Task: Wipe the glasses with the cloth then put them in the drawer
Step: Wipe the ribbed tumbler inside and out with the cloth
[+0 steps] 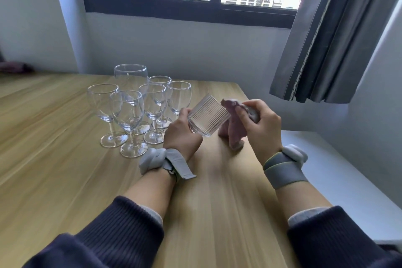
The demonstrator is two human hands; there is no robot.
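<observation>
Hiding most of its own fingers behind the ribbed tumbler (208,118), the left hand (182,135) grips that glass near its base, tilted with the mouth up and to the right, above the wooden surface (54,159). The tumbler is clear, with fine vertical ridges, and holds nothing. Just right of it, the right hand (262,124) has its fingers clenched on a crumpled pink cloth (233,128), whose lower end hangs to the surface. Six clear stemmed glasses (128,113) stand clustered to the left, upright and unfilled, overlapping one another in view.
</observation>
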